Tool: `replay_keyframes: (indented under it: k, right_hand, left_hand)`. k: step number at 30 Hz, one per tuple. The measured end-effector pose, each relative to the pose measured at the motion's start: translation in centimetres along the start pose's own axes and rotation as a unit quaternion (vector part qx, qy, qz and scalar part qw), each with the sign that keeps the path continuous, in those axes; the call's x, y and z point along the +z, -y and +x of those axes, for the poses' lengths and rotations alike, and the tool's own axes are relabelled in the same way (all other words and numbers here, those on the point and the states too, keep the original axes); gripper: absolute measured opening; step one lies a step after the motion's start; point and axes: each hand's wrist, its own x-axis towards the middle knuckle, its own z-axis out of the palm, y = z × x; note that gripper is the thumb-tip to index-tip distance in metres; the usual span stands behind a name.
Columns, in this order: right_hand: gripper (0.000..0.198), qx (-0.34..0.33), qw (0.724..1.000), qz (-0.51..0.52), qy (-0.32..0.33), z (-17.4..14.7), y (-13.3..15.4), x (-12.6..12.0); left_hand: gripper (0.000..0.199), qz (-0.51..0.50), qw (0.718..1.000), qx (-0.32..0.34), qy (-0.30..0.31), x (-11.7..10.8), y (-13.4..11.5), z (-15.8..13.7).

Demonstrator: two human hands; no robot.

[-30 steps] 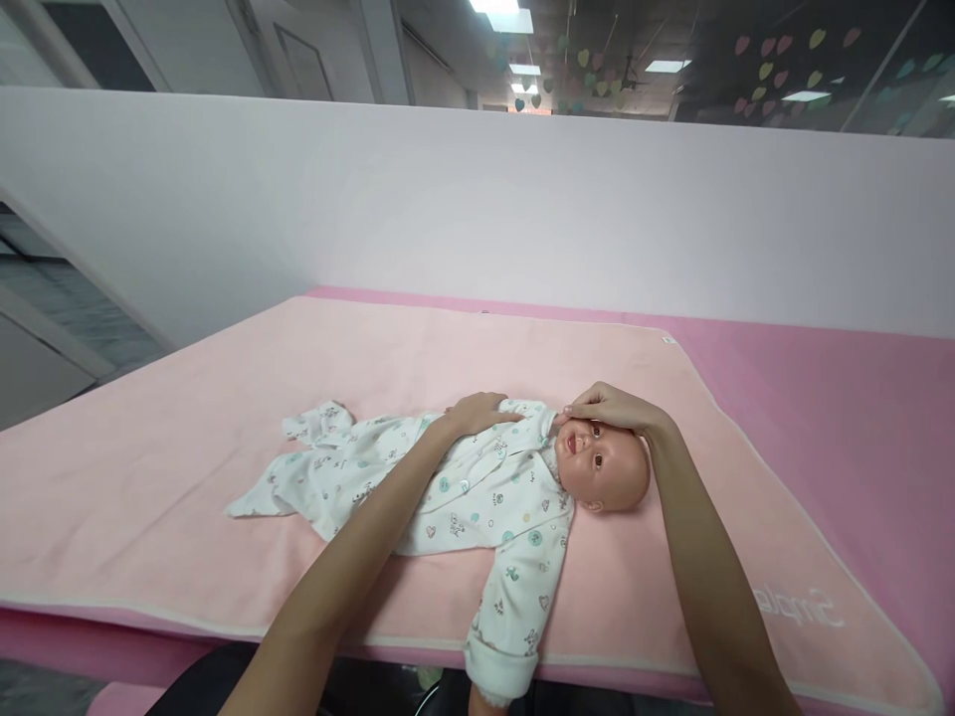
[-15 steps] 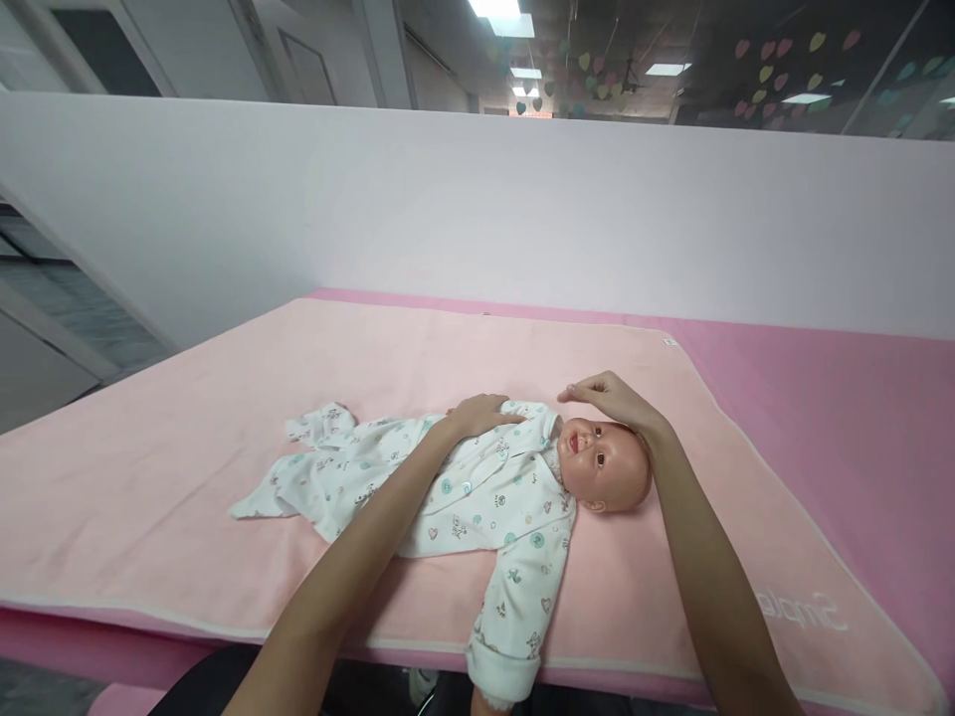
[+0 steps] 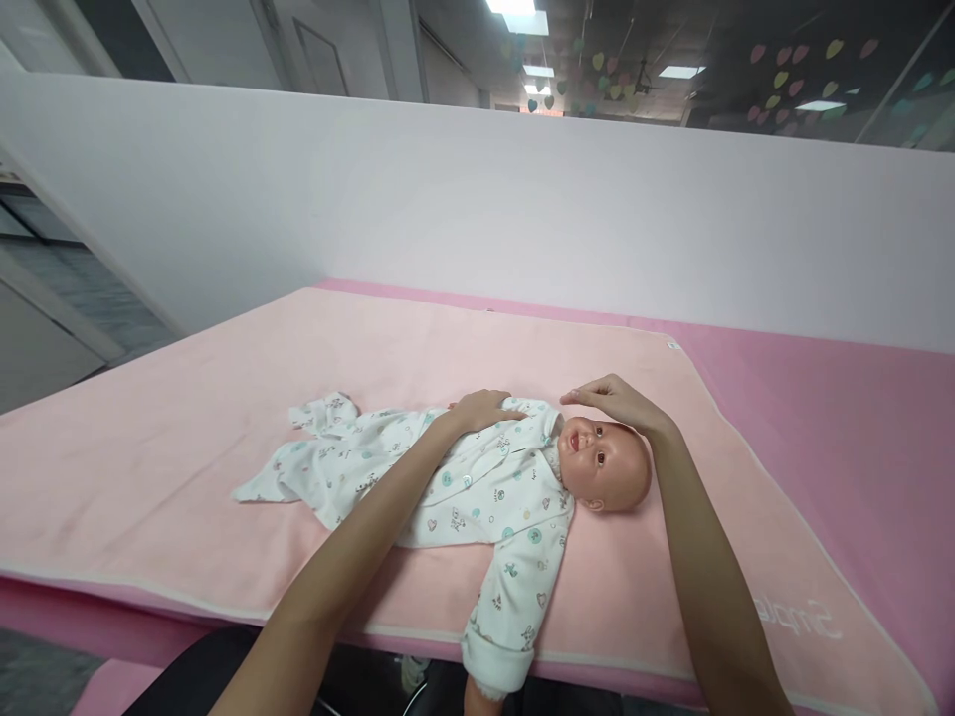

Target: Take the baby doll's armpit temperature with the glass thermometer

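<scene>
A baby doll (image 3: 608, 469) lies on its back, head to the right, with its face turned toward me. It wears a white printed sleepsuit (image 3: 514, 487) with loose, flat legs trailing left. One sleeve, with a turned-up cuff, hangs over the near edge. My left hand (image 3: 481, 410) rests flat on the doll's chest with the thumb spread. Beyond the head, my right hand (image 3: 616, 400) curves around its far side, fingers stretched toward the shoulder and holding nothing. Whether its palm touches the head I cannot tell.
Under the doll is a light pink mat (image 3: 246, 358) with a white border, laid on a darker pink surface (image 3: 836, 418). A white low wall (image 3: 522, 209) runs along the back. My legs (image 3: 201, 671) are below the near edge.
The camera view has tilted slightly. Both hands and the doll keep practically the same positions relative to each other.
</scene>
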Motion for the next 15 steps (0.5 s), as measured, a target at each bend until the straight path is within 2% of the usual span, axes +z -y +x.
replay_keyframes:
  k: [3,5,6,9,11,13,15]
  right_hand:
    - [0.036,-0.035,0.995,0.065,-0.062,-0.06,0.02,-0.3]
    - [0.035,-0.034,0.994,0.065,-0.081,-0.17,-0.14,-0.52]
    - [0.034,-0.026,0.997,0.051,-0.055,-0.25,-0.22,-0.61]
    - [0.035,-0.005,0.995,-0.008,0.096,-0.5,-0.33,-0.74]
    - [0.039,-0.004,0.99,-0.026,0.141,-0.59,-0.26,-0.71]
    - [0.04,-0.003,0.994,-0.029,0.108,-0.57,-0.12,-0.64]
    - [0.038,0.0,0.999,-0.025,0.035,-0.52,0.02,-0.64]
  left_hand:
    - [0.074,-0.004,1.0,-0.005,0.002,-0.01,0.0,-0.02]
    - [0.073,-0.007,1.0,-0.001,0.001,0.0,0.02,-0.01]
    - [0.073,-0.009,1.0,0.002,0.001,0.0,0.04,0.01]
    - [0.074,-0.011,1.0,0.006,0.001,0.09,0.14,0.1]
    - [0.075,-0.014,1.0,0.003,0.001,0.18,0.25,0.18]
    - [0.073,-0.023,1.0,0.003,-0.003,0.21,0.36,0.23]
    - [0.067,-0.047,0.998,0.031,-0.014,0.01,0.35,0.16]
